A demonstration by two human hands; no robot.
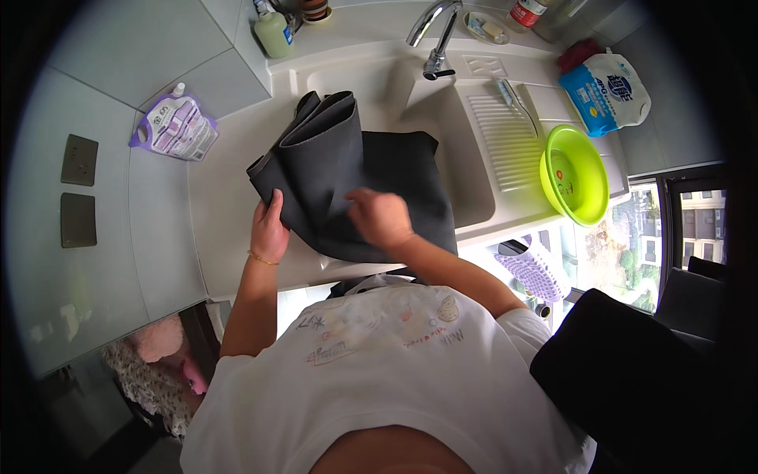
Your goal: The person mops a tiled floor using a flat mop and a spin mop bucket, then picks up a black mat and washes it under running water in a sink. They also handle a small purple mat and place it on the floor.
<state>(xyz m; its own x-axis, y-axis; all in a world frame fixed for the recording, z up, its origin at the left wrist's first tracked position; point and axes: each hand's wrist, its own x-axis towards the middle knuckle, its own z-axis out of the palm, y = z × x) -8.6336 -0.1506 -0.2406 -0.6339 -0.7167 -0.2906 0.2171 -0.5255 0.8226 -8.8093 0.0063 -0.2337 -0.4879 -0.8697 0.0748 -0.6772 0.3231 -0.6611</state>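
A large dark grey sheet of thick, flexible material [408, 189] lies folded over the front of a cream sink [479, 178], its upper left part bunched into upright folds. My left hand [271, 228] grips its left edge, thumb on top. Over its middle, my right hand [379, 218] is slightly blurred, fingers curled; whether it pinches the material or only touches it I cannot tell. Behind the sheet stands a chrome faucet [441, 47] with a black lever.
A lime green basin [574, 176] and a brush [515, 103] rest on the right drainboard. A blue and white refill pouch [607, 92] stands beyond. At left are a purple pouch [180, 127] and a green pump bottle [273, 34]. A purple perforated basket [536, 269] is below the counter.
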